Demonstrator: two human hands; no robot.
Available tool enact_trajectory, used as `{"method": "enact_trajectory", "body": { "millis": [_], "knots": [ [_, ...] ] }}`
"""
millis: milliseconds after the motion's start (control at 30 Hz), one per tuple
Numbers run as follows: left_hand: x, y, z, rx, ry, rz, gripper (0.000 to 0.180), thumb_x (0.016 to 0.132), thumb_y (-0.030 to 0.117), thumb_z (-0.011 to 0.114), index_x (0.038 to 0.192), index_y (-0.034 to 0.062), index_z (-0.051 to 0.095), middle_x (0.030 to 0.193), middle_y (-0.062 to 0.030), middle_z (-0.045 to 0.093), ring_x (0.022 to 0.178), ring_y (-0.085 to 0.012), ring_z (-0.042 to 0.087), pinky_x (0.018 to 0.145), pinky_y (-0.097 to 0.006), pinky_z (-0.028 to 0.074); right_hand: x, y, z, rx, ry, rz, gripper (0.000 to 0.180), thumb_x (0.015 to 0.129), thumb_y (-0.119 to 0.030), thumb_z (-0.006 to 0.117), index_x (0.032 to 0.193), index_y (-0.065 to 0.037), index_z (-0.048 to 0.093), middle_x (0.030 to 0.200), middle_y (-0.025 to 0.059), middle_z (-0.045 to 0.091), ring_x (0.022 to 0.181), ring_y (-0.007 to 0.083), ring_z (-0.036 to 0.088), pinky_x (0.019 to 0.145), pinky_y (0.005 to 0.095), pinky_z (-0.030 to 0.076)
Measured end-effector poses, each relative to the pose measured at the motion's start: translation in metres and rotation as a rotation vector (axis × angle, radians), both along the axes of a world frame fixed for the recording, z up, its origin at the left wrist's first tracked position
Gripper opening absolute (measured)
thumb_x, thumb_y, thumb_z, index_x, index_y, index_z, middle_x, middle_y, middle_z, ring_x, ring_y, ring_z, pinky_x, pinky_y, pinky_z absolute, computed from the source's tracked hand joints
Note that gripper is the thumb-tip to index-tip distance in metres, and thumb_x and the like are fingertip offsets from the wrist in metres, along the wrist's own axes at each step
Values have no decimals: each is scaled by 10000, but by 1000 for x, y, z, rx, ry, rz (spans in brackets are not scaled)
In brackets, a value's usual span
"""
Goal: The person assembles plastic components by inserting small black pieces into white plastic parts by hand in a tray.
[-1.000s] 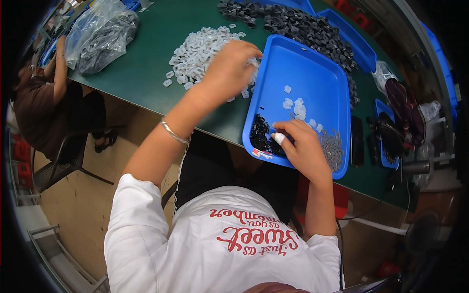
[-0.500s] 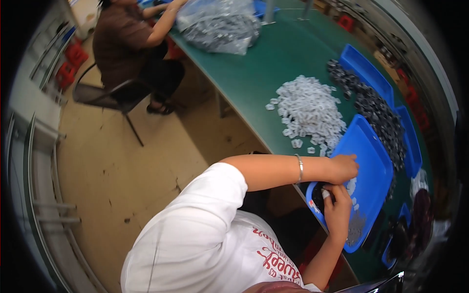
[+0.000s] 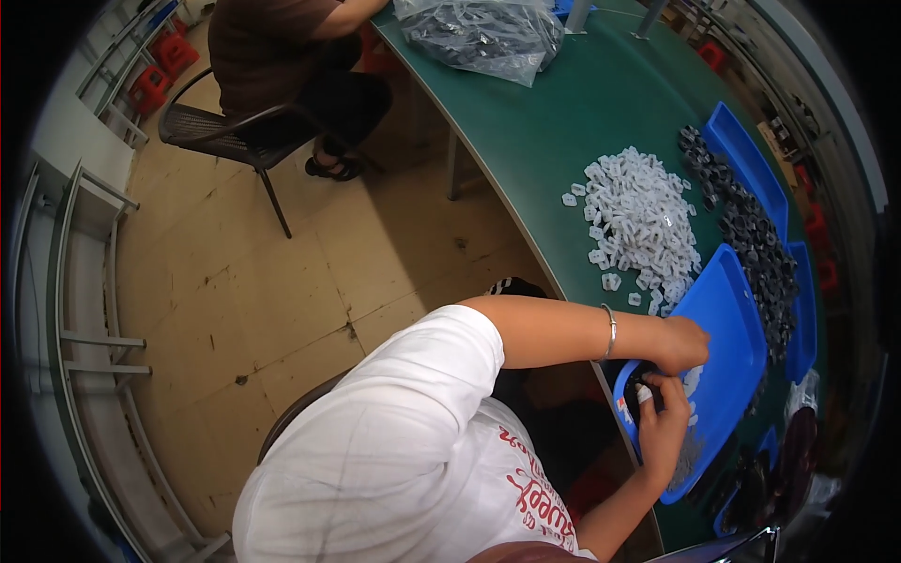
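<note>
Both hands meet over the near corner of the blue tray: the left hand curls closed above small black parts, which the right hand pinches. This looks like fitting pieces together. What the left holds cannot be told.

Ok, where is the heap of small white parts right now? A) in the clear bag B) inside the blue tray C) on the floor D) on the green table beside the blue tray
D: the white parts lie heaped on the green table, just beyond the blue tray where both hands work.
</note>
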State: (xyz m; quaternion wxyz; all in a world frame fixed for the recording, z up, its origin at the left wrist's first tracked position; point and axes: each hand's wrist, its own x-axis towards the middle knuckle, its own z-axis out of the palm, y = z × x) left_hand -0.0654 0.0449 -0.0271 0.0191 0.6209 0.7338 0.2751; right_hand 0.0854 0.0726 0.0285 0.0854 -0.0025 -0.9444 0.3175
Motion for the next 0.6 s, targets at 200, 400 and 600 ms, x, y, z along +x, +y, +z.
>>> {"method": "enact_trajectory", "body": {
  "millis": [200,400,600],
  "knots": [
    [-4,-6,7,69,-170,-27,244,723,92,644,965,65,644,938,-134,655,923,-340,625,752,-447,493,2,4,-2,61,-4,20,102,790,53,610,887,47,578,842,180,578,757,333,578,700,373,454],
    [-1,-8,7,104,-304,2,255,718,72,608,969,82,653,894,-138,673,869,-346,640,729,-444,496,4,7,-6,18,-22,-47,88,814,42,603,895,43,568,826,173,568,748,324,571,691,370,451],
    [-3,-8,9,110,-288,22,282,715,47,584,986,75,656,914,-137,666,882,-348,637,735,-449,496,0,-1,-2,-41,-39,-29,106,789,50,598,883,46,551,830,142,559,744,243,546,701,319,435]
  ]
}}
